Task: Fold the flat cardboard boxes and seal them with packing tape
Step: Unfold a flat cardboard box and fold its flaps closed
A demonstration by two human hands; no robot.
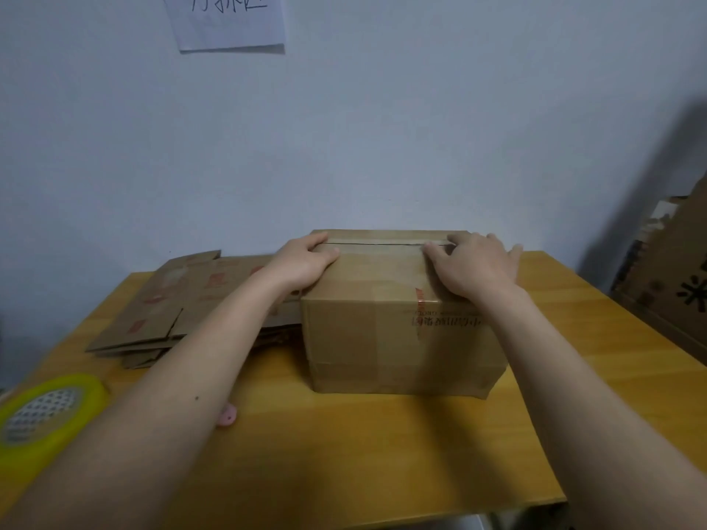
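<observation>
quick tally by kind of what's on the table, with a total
Folded box: 1, with the left hand and right hand pressing on its top
Stack of flat boxes: 1 stack; sheets too overlapped to count
Tape roll: 1
Small pink thing: 1
Total: 4

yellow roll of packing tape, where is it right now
In the head view the yellow roll of packing tape lies at the near left edge of the wooden table, beside the left forearm, in front of the stack of flat cardboard boxes.
</observation>
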